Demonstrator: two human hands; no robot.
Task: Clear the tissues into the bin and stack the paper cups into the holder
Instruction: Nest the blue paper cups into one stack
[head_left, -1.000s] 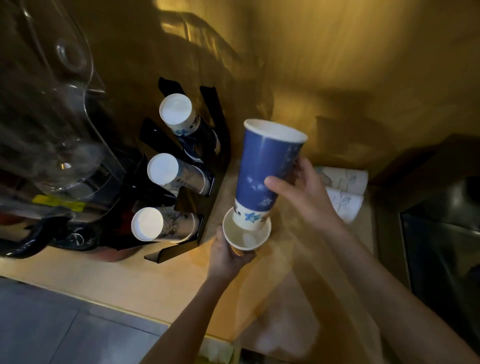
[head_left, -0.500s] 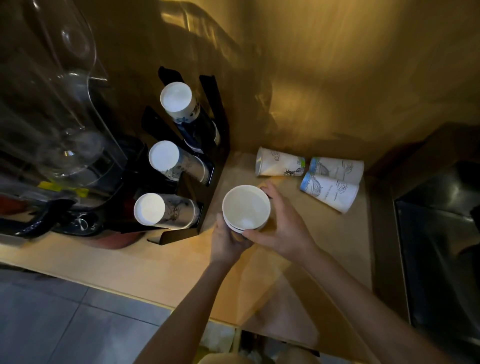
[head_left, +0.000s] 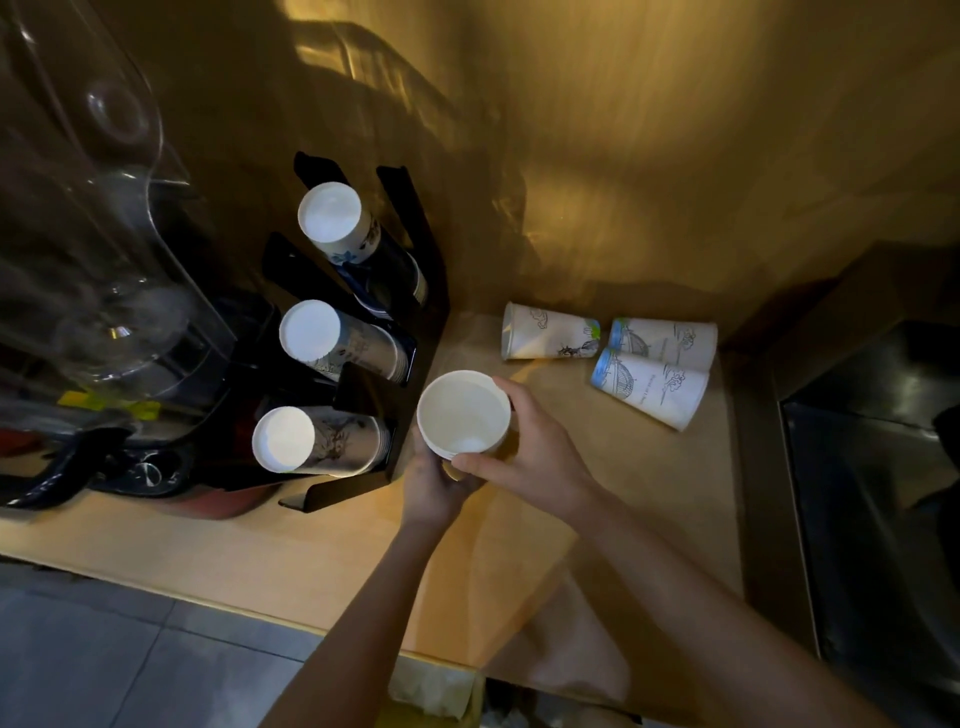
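Note:
Both hands hold a nested stack of paper cups (head_left: 464, 413), its white mouth facing up, just right of the black cup holder (head_left: 410, 228). My left hand (head_left: 435, 486) grips it from below and my right hand (head_left: 530, 447) wraps its right side. The holder carries three slanted cup stacks: top (head_left: 332, 221), middle (head_left: 317, 335) and bottom (head_left: 291, 441). Three white printed paper cups lie on their sides on the wooden counter beyond my hands: one (head_left: 550, 339) nearest the holder, two others (head_left: 667, 340) (head_left: 652, 388) to its right.
A clear drinks dispenser (head_left: 88, 218) on a dark base fills the left. A dark steel sink (head_left: 872, 467) lies at the right past the counter edge. A brass-coloured wall (head_left: 623, 130) stands behind. Crumpled tissue (head_left: 431, 688) shows below the counter's front edge.
One second ago my right hand lowered a blue cup into the cup in my left hand. It now sits fully nested, and both hands hold the stack nearly still.

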